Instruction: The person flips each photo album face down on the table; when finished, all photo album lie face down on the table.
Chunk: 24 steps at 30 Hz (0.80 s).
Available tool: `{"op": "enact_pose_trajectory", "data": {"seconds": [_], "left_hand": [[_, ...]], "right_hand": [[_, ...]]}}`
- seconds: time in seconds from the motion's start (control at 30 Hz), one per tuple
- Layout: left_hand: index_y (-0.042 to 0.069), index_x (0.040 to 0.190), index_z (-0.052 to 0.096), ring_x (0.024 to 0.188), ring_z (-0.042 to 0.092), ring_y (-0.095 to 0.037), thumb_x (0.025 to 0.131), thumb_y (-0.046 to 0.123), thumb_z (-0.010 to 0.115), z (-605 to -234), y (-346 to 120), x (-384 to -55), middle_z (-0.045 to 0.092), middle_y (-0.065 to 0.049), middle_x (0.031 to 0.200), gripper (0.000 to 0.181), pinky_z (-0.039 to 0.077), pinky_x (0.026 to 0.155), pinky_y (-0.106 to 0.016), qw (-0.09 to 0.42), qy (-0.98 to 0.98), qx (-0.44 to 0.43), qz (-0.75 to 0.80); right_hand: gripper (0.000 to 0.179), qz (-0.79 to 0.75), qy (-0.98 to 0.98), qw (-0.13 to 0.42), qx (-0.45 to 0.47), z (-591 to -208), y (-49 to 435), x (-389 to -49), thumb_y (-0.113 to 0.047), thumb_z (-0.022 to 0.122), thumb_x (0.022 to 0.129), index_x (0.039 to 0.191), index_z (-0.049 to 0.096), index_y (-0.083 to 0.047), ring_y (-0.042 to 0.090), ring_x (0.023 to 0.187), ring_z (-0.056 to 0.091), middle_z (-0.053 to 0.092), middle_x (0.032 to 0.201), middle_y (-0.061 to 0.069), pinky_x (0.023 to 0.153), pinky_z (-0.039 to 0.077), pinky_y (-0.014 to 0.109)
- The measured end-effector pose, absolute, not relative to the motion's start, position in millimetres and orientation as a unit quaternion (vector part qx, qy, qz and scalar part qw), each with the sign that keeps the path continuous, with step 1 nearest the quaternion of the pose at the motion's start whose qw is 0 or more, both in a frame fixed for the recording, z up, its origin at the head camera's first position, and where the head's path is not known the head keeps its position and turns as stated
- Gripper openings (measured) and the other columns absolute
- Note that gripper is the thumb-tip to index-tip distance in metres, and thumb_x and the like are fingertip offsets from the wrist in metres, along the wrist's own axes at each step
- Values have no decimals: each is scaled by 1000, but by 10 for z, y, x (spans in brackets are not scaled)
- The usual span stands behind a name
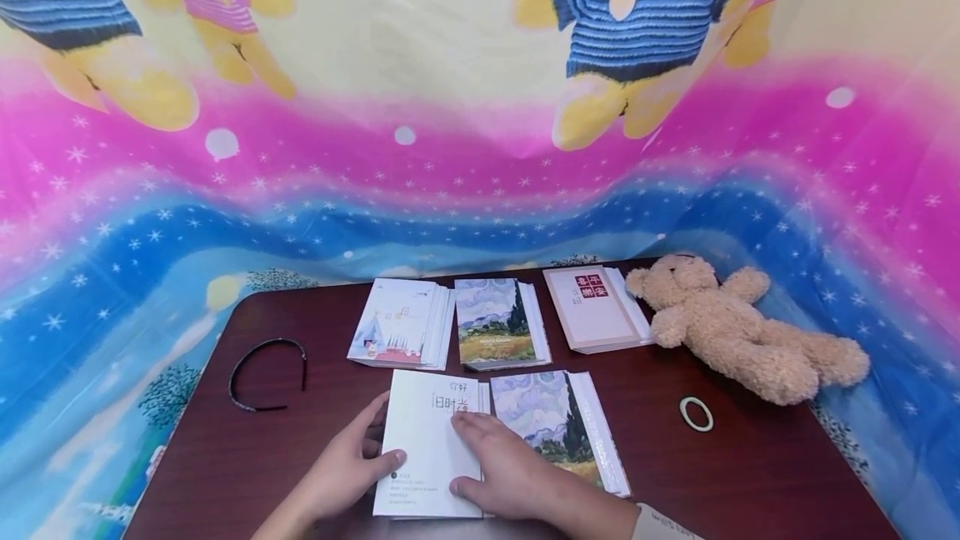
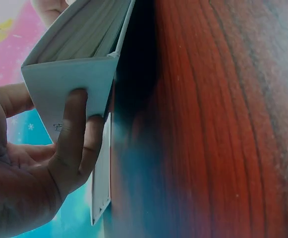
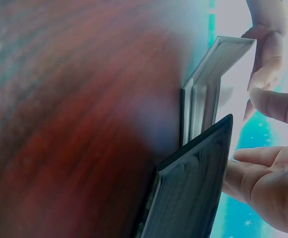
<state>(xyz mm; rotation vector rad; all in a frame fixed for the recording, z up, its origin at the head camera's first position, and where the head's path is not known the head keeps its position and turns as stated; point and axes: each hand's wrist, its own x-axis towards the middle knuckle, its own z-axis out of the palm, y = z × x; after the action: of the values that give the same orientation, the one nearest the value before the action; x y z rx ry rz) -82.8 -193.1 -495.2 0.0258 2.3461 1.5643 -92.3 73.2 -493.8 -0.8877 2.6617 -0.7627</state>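
A thick white photo album [image 1: 427, 457] with dark Chinese characters lies at the table's near edge. My left hand [image 1: 347, 463] holds its left side, the thumb on the front cover and fingers against the spine, as the left wrist view shows. My right hand [image 1: 510, 469] rests on the cover's right part with fairly straight fingers, the fingertips by the printed title. Beside it, partly behind my right hand and forearm, lies an album with a painted landscape cover [image 1: 536, 415]. In the right wrist view, the white album's page edges [image 3: 203, 106] stand behind a darker album [image 3: 188, 183].
Along the back stand a white illustrated album [image 1: 393, 323], another landscape album [image 1: 491, 319] and a pink album [image 1: 588, 307]. A teddy bear [image 1: 735, 332] lies at right, near a pale ring [image 1: 696, 413]. A black headband [image 1: 258, 348] lies left. Printed cloth [image 1: 450, 190] hangs behind the table.
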Motion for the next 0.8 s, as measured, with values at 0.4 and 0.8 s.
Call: {"op": "enact_pose_trajectory", "data": {"seconds": [0.4, 0.8], "left_hand": [[10, 163, 30, 103, 67, -25, 88, 9, 81, -4869, -1903, -819, 50, -22, 148, 91, 57, 74, -33, 152, 810, 6, 566], [18, 163, 32, 103, 68, -28, 90, 10, 79, -4760, -1885, -783, 44, -19, 138, 88, 58, 76, -36, 148, 798, -6, 584]], "right_hand": [[76, -271, 905, 109, -308, -4925, 730, -932, -40, 75, 93, 152, 48, 1, 27, 146, 42, 47, 158, 12, 117, 39, 41], [76, -297, 896, 129, -304, -4940, 712, -941, -45, 73, 94, 154, 48, -5, 26, 146, 43, 42, 162, 10, 114, 42, 40]]}}
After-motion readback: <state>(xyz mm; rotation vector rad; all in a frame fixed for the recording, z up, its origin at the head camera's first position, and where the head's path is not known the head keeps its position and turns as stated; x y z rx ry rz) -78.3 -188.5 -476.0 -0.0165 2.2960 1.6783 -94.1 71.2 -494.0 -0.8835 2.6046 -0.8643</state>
